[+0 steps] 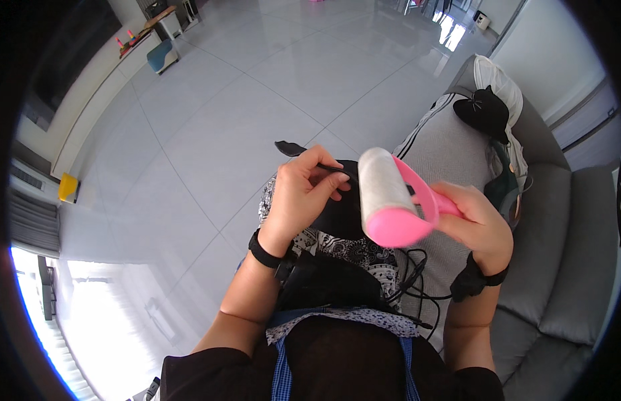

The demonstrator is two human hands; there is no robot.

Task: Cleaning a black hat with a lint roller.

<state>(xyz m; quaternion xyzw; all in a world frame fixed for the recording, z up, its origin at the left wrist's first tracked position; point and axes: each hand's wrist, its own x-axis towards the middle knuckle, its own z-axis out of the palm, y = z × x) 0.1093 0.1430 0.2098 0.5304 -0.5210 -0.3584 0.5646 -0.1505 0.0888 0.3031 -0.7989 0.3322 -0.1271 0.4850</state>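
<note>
My right hand (473, 220) grips the pink handle of a lint roller (388, 185), whose white sheet roll stands close to my left hand. A black cloth item (338, 215) lies over my lap and partly behind the roller. My left hand (308, 188) pinches a thin black edge or strap of it between thumb and fingers; a pointed black end (289, 148) sticks out beyond the knuckles. What exactly the black item is, I cannot tell. Under it shows black-and-white patterned fabric (335, 245) on my legs.
To the right is a grey sofa (573, 255) with a light throw (435, 130). A black cat-shaped item (483, 113) and white cloth (495, 75) lie on it. Black cables (415, 278) run beside my lap. A yellow box (68, 188) stands on the tiled floor (205, 140) at far left.
</note>
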